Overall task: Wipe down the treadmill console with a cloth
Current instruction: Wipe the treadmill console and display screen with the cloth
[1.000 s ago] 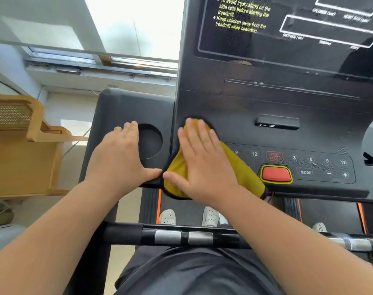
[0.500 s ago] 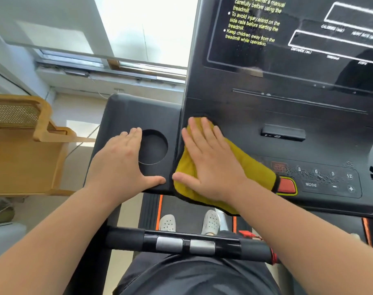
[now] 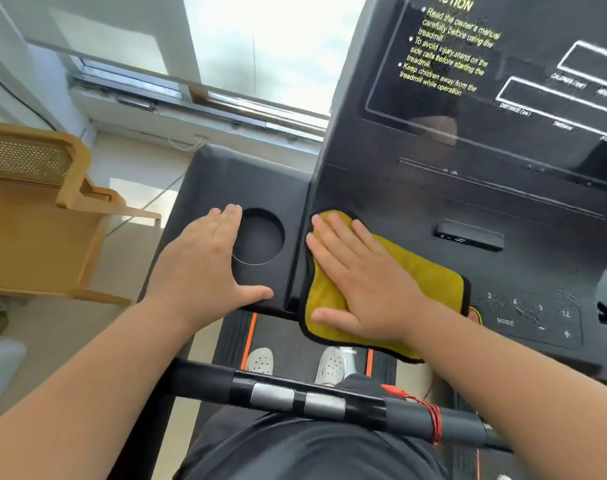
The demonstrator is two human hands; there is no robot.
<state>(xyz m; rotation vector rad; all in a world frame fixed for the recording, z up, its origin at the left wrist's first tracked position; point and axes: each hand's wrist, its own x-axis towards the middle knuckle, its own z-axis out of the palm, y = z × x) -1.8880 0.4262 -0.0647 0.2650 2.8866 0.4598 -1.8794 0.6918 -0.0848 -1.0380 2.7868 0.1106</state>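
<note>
The black treadmill console (image 3: 468, 202) fills the upper right, with a dark display, yellow caution text and a button panel (image 3: 530, 317) at the lower right. A yellow cloth with a black hem (image 3: 416, 275) lies flat on the console's lower left part. My right hand (image 3: 360, 282) presses flat on the cloth, fingers spread, and covers most of its left half. My left hand (image 3: 205, 265) rests flat on the console's left wing beside the round cup holder (image 3: 258, 235), holding nothing.
A black handlebar with silver sensor plates (image 3: 295, 400) runs across in front of me, with a red cord (image 3: 430, 417) wound on it. Below are the belt and two white shoes (image 3: 260, 360). A wooden chair (image 3: 42, 209) stands at the left, a window behind.
The cloth has spread right under my right hand and now covers the red button. The view has shifted left and up the console. My left hand has stayed by the cup holder.
</note>
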